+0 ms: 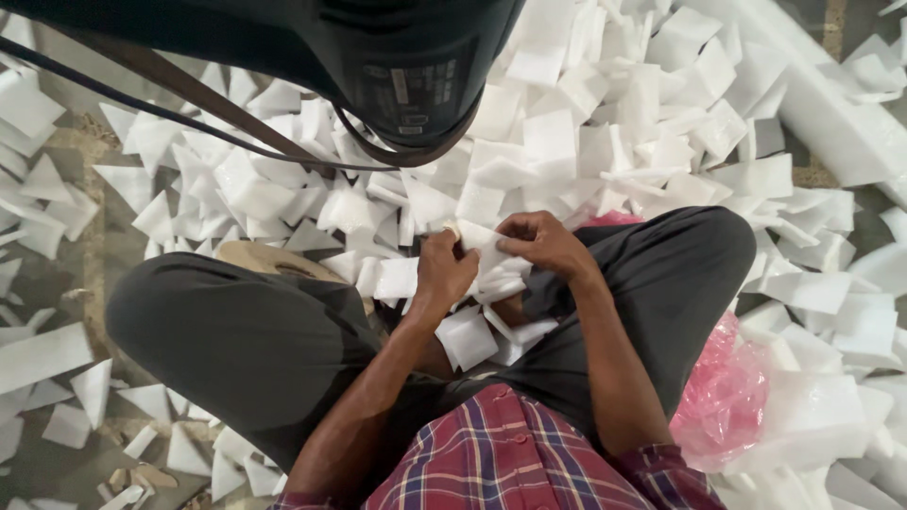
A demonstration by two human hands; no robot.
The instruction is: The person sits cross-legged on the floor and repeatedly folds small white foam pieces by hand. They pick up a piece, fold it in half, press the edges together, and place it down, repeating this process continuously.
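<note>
Nearest, loose white foam pieces (470, 337) lie in the lap just below the fingers. Above them the left hand (442, 271) and right hand (546, 246) meet, fingers of both clamped on a small white foam stack (495, 266), its edges jutting between the thumbs. Knees hem both sides. Beyond the fingers, a foam scrap heap (567, 142) covers the floor (57, 283); a pink plastic bag (723, 397) sits right.

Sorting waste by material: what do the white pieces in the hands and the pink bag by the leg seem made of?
White cut sheets held by left hand and right hand: probably soft foam, matte, thick-edged, bending. Crumpled pink bag: likely thin plastic film, glossy and translucent.
</note>
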